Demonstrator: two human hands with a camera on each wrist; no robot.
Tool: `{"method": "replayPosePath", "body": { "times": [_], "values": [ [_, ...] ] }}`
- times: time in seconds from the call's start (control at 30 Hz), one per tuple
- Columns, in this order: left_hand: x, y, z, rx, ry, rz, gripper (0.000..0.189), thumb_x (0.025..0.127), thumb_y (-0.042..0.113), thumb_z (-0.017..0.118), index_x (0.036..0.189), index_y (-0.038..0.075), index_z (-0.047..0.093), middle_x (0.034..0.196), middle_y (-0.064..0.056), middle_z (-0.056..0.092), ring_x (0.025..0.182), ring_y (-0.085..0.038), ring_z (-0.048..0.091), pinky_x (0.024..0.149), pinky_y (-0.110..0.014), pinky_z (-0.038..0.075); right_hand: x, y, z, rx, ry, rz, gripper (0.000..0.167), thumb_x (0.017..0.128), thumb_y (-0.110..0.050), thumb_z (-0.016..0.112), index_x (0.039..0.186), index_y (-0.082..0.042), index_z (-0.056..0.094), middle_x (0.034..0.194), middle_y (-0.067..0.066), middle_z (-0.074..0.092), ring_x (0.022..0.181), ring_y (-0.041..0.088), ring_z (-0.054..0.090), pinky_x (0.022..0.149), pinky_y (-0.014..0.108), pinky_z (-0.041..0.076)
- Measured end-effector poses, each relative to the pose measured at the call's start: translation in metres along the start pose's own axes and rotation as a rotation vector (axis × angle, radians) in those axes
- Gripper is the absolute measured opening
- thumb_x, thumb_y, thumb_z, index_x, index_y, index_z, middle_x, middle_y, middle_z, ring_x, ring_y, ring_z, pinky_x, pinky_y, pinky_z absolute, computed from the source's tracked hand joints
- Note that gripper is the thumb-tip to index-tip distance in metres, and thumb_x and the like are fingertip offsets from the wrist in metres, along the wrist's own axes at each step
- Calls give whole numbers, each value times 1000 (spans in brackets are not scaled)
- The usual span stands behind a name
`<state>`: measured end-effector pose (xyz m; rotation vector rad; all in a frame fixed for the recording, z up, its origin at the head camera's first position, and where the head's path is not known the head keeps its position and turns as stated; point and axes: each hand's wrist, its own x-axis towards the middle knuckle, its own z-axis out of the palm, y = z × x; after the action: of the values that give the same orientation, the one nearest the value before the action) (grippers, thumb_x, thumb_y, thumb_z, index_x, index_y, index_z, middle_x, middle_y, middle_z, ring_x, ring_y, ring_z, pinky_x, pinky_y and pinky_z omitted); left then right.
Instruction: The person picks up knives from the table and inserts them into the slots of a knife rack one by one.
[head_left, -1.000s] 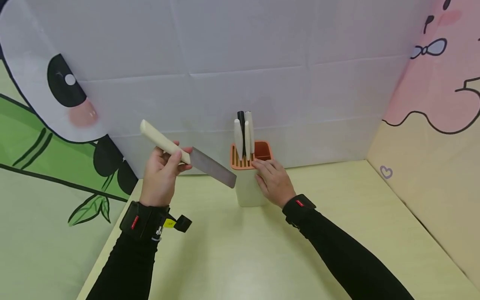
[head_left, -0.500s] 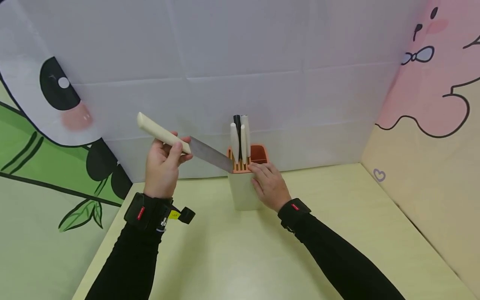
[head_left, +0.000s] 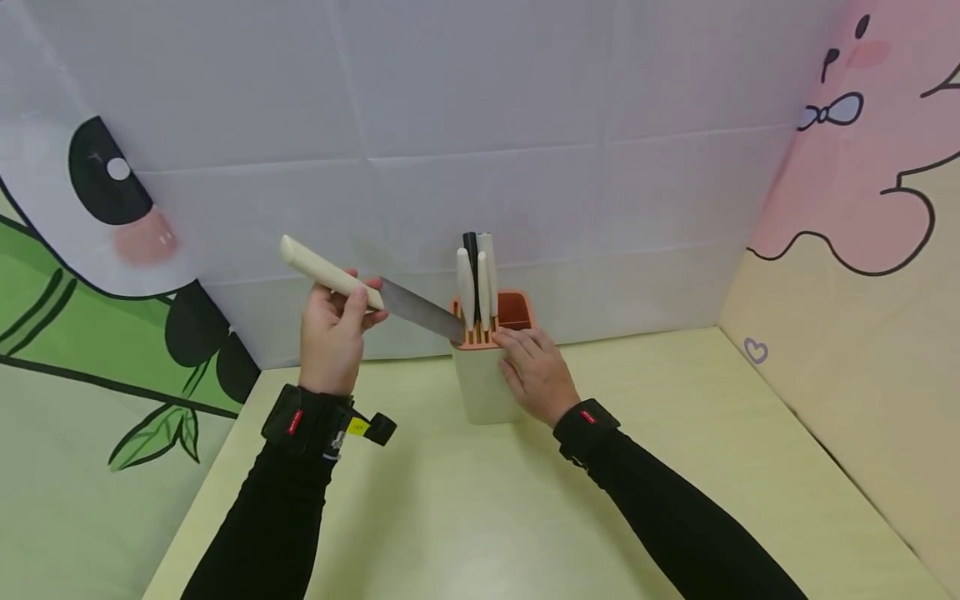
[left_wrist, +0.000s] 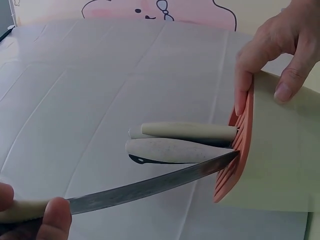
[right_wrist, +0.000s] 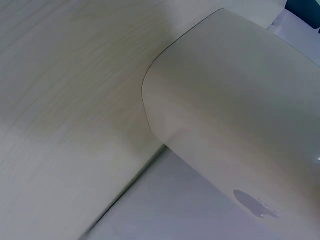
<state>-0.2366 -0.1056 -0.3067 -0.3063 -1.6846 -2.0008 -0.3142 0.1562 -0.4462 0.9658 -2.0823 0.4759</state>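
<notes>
My left hand pinches a kitchen knife near where its cream handle meets the blade. The handle slants up to the left, while the blade tip meets the slotted orange top of a knife block, at its left end. My right hand holds the block's front right corner, fingers over the orange rim and thumb against the pale side, as the left wrist view shows. Several knives stand in the slots, with cream handles and a black handle. The right wrist view shows the block's pale wall.
An open orange compartment lies at the block's right rear. The block stands on a pale wood table, close to a grey-white backdrop. Printed cartoon panels rise at both sides.
My left hand has brought the knife up to the block; its tip, earlier in front of the block, now meets the slotted top. My right hand stays on the block.
</notes>
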Motion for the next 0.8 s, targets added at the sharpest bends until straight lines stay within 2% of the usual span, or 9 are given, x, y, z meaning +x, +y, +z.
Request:
{"method": "replayPosePath", "body": {
  "times": [0.33,0.53,0.8],
  "values": [
    [6,-8,4,5,17,3,27,101,8,50,127,1,43,115,-19,58,107,-34,57,81,-26,55,2,1,1,-5,39,-35,42,93,-15,63,133,-5,56,131,10,59,113,28,51,102,40,39],
    [12,-11,9,81,-16,39,37,103,12,48,137,-2,42,119,-21,58,108,-30,57,82,-25,54,0,1,1,-9,14,-10,42,94,-15,63,134,-6,55,132,9,59,115,27,50,104,40,38],
    [18,-15,20,169,-39,89,44,104,18,47,146,4,42,121,-21,60,109,-31,58,81,-23,53,0,-1,1,-8,-4,2,41,96,-16,60,135,-7,54,134,8,57,114,27,49,104,38,37]
  ]
}}
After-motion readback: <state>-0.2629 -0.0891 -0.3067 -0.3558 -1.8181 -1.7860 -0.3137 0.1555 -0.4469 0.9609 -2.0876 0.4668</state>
